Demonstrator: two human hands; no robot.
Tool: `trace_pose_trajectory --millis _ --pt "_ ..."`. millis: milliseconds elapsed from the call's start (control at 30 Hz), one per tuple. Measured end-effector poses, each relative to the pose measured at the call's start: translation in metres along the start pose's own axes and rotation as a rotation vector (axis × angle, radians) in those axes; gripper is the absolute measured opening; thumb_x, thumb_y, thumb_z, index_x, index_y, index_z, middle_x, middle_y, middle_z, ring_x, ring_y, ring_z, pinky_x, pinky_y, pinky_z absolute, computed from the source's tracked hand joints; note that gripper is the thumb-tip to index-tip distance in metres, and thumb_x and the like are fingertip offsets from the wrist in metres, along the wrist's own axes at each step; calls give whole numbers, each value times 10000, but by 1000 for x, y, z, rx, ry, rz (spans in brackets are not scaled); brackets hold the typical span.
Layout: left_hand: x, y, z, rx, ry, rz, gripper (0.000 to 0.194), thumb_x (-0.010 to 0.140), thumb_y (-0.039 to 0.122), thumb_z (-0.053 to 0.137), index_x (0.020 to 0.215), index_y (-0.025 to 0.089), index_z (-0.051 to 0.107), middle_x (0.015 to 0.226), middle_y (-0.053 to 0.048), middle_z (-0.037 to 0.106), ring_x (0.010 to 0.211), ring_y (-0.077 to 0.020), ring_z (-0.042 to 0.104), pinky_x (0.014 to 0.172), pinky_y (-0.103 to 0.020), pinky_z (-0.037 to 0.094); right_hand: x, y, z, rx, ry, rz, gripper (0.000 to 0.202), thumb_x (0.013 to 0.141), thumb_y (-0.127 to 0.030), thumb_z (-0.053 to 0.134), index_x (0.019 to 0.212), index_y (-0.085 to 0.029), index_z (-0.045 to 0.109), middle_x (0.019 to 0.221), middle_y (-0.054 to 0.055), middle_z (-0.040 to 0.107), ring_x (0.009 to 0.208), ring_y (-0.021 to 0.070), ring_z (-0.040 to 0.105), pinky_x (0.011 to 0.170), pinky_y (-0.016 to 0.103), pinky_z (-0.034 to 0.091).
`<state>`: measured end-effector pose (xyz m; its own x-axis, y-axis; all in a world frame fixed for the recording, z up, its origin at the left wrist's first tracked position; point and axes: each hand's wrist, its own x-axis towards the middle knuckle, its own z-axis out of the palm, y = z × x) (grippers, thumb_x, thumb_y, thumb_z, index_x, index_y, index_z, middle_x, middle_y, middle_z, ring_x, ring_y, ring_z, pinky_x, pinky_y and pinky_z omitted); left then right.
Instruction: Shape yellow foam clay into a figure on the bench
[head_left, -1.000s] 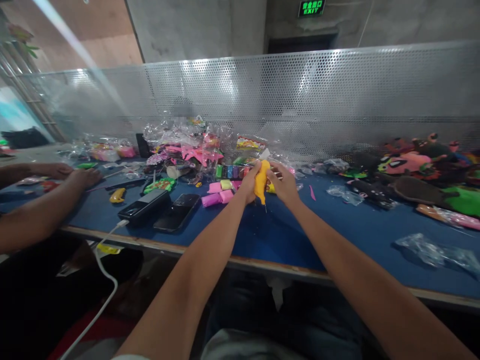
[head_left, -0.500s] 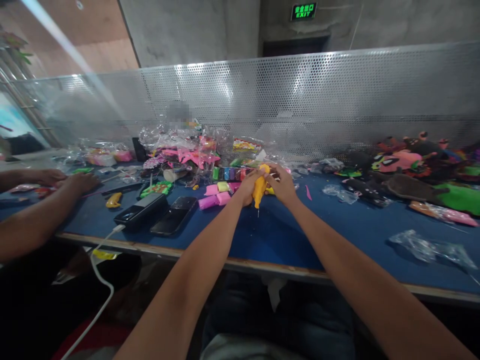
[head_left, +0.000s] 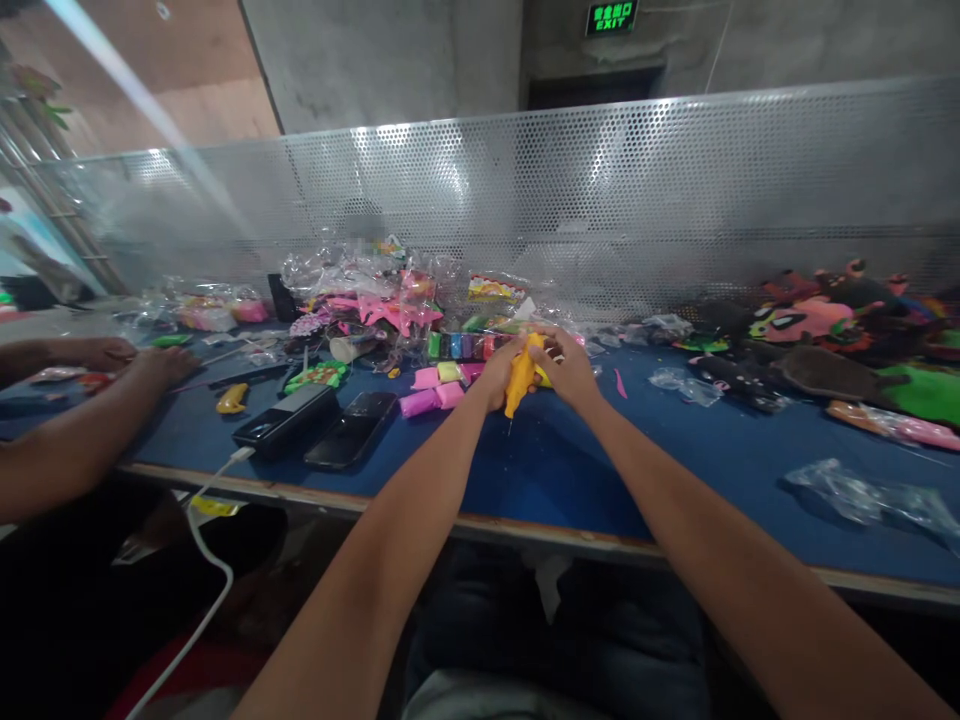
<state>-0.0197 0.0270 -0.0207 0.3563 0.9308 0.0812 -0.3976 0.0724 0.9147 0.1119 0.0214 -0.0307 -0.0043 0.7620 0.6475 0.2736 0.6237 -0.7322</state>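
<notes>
Between my two hands is a lump of yellow-orange modelling clay (head_left: 519, 385), held above the blue tabletop with a thin pale stick poking out of its lower end. My left hand (head_left: 498, 374) is closed on the clay from the left. From the right, the fingers of my right hand (head_left: 568, 366) curl round it and press on its upper part. A brighter yellow piece shows partly behind the clay, under my right fingers. Just left of my hands lie pink and purple clay packs (head_left: 433, 400). Behind them is a row of coloured clay packs (head_left: 457, 346).
A phone (head_left: 352, 430) and a black power bank (head_left: 285, 420) with a white cable lie left of my arms. Another person's hand (head_left: 161, 370) rests at the far left. Plush toys (head_left: 810, 325) and clear wrappers (head_left: 862, 495) lie right. A perforated metal screen (head_left: 480, 190) stands behind.
The clay has turned slightly, its lower end shifting left. My fingers have shifted a little on it. The whole view has moved slightly.
</notes>
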Motion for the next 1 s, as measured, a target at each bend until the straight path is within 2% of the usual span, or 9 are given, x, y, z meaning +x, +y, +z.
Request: trace_pose_trajectory --millis 267,467,567,667,800,900,1000 --pt "-1 1 1 101 5 -31 344 971 438 454 1024 165 657 708 -56 692 460 -140 586 412 -240 453 7 2 -5 -16 -44 -21 367 828 -515 599 962 -185 683 707 0 639 609 141 573 626 295 456" --pt "-4 0 2 118 -45 33 227 888 405 607 944 185 618 689 -13 633 446 -130 561 431 -261 472 7 1 -6 18 -56 10 354 830 -515 597 918 -181 674 656 -7 618 580 144 566 591 293 454" --pt "-3 0 0 122 -62 55 290 807 411 713 934 186 582 712 4 624 480 -133 583 440 -266 489 7 0 -7 -5 -11 -14 321 809 -472 603 923 -181 676 712 13 651 614 157 596 611 301 467" --pt "-1 0 -2 146 -76 110 392 729 371 794 989 184 569 791 -8 649 603 -153 644 484 -259 516 8 2 -8 -53 91 -42 290 797 -427 578 921 -183 676 758 34 672 649 167 603 636 312 479" --pt "1 1 -2 222 12 191 437 680 323 845 995 174 582 868 -26 662 725 -151 649 591 -271 548 8 5 -10 -85 190 -57 270 794 -423 581 916 -200 673 766 44 675 645 168 578 617 309 487" --pt "1 2 -4 240 48 200 428 664 324 857 953 160 588 894 -43 671 743 -152 641 618 -285 552 7 6 -9 -41 142 -15 301 788 -396 588 1006 -210 678 789 34 675 627 156 563 573 290 487" --pt "4 2 -7 235 28 192 424 666 324 853 964 150 607 904 -61 688 736 -160 643 593 -284 547 7 6 -9 13 60 25 371 761 -372 578 1078 -209 679 818 23 667 630 147 560 519 266 481"
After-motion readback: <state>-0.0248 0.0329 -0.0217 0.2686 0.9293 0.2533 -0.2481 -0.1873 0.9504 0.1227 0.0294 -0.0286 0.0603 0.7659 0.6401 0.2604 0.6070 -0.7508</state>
